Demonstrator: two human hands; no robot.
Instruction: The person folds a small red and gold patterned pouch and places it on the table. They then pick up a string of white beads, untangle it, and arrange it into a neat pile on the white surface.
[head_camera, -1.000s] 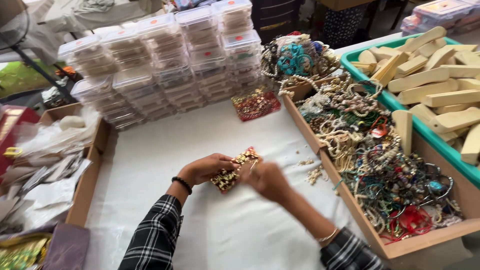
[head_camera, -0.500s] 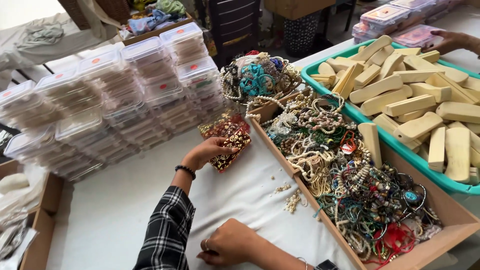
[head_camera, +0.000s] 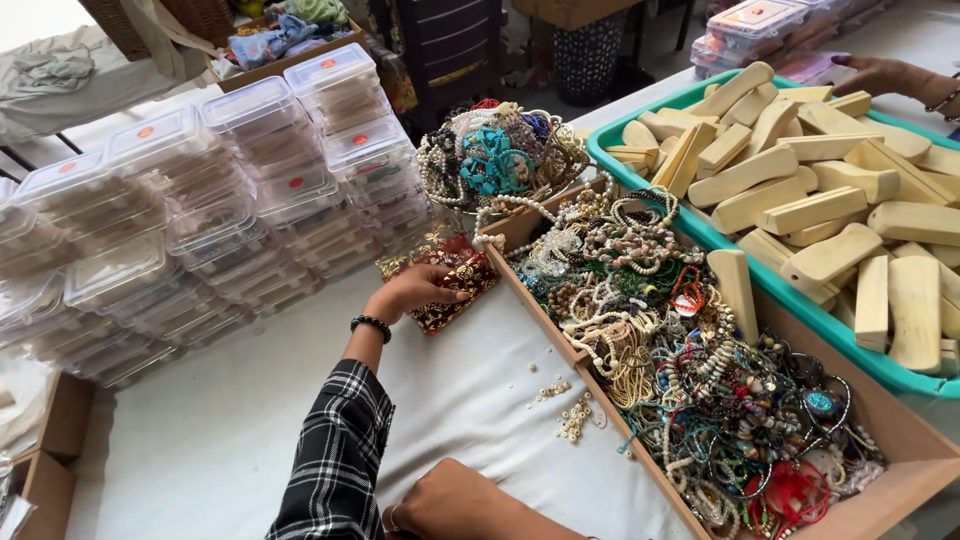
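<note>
The left arm wears a black-and-white plaid sleeve and a dark beaded bracelet.

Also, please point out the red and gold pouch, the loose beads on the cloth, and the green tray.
Pouch (head_camera: 447, 288), head view, on its patterned middle beside the left hand (head_camera: 410, 290).
Loose beads (head_camera: 574, 418), head view, on the larger cluster.
Green tray (head_camera: 610, 152), head view, on its near-left rim.

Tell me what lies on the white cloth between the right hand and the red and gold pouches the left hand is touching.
In the head view, only bare white cloth lies between the right hand and the red and gold pouches under the left hand; loose beads sit off to the side.
</note>
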